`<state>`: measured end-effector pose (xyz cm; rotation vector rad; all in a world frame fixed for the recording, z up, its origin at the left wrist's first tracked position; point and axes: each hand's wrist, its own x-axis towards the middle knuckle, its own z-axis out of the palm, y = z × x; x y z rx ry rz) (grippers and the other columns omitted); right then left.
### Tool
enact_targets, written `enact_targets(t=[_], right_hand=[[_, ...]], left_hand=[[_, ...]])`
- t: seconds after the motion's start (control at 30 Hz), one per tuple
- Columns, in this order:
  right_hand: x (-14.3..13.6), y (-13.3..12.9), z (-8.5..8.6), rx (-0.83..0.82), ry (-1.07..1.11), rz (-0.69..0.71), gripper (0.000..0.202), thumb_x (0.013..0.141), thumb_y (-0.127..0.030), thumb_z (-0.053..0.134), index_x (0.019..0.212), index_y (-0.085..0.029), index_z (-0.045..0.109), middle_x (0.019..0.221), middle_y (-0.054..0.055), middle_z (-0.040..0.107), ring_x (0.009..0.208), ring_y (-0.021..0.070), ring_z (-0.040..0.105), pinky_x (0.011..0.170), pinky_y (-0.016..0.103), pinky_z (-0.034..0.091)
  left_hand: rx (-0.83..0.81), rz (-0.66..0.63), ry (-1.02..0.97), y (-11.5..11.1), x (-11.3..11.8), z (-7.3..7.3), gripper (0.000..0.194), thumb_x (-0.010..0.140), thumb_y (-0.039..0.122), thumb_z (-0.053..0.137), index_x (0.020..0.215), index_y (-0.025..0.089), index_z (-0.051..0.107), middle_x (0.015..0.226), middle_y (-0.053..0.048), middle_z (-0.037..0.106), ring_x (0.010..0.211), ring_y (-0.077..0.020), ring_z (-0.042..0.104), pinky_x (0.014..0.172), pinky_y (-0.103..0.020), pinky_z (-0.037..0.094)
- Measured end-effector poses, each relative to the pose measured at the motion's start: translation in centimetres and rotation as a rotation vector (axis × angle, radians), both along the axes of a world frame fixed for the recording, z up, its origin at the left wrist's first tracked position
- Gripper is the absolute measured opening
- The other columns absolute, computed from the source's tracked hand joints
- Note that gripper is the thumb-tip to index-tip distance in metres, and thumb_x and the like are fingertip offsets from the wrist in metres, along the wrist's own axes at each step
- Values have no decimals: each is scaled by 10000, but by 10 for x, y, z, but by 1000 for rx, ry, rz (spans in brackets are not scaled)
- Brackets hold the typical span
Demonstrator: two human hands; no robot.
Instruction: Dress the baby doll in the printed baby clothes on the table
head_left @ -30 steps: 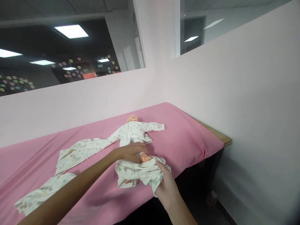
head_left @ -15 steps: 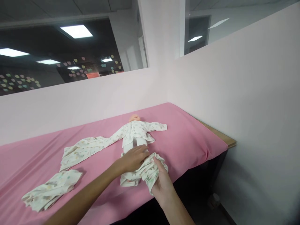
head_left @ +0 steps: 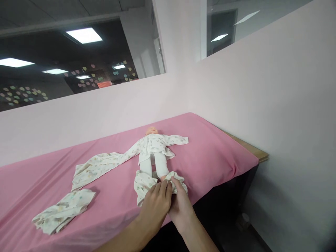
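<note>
A doll [head_left: 151,131] in a white printed top [head_left: 153,144] lies on its back, its white-covered legs [head_left: 161,163] pointing toward me. White printed trousers [head_left: 143,182] are bunched around its feet. My left hand [head_left: 156,199] is closed at the bunched cloth by the doll's foot on the right; its fingertips are partly hidden. Beside it, touching it, my right hand [head_left: 181,199] grips the right part of the trousers, thumb on top of the cloth.
A printed cloth [head_left: 97,168] lies by the doll's sleeve at the left, and a folded printed cloth [head_left: 64,211] is nearer me. The pink-covered table [head_left: 210,150] meets pale walls behind and at right. A pale round object [head_left: 244,219] stands on the floor.
My left hand has moved down from the doll's legs to the bunched cloth, beside my right hand. The doll's legs and one foot now show more.
</note>
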<state>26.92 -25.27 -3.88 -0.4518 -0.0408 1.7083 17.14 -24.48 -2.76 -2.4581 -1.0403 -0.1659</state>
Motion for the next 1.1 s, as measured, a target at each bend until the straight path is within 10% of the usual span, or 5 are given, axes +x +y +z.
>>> enact_targets(t=[0.17,0.4,0.57,0.8,1.1], right_hand=[[-1,3,0,32,42,-79,249,775,-291,744,986,-190,658,1039,36,699,901,155,657,695,232,542],[-2,8,4,-99,76,-98,133,721,-172,757,749,-180,626,641,-35,591,552,70,531,580,186,508],[-1,5,2,31,-27,-101,195,674,-85,724,630,-191,566,590,-67,518,535,56,480,585,176,488],[10,-22,12,165,-171,65,304,717,-162,746,1018,-189,705,1110,44,691,1135,167,598,987,269,451],[22,-9,9,424,-871,0,178,802,-257,669,965,-213,725,886,2,691,895,176,603,876,296,428]], left_hand=[[-306,-21,-139,15,-5,28,251,895,100,355,955,164,590,943,-76,655,795,-230,618,632,-353,487],[-670,-79,-518,31,-18,44,249,873,133,355,989,204,563,1013,-32,638,919,-181,589,803,-309,475],[-560,-60,-409,37,-21,38,248,904,163,317,1026,204,529,988,-53,620,884,-199,582,759,-318,466],[-271,158,-215,57,-33,26,424,773,59,409,1169,201,464,1017,-78,613,902,-231,577,731,-332,447],[-221,12,-177,51,-39,25,390,869,164,433,1257,153,472,1153,-137,605,1030,-292,549,859,-419,438]])
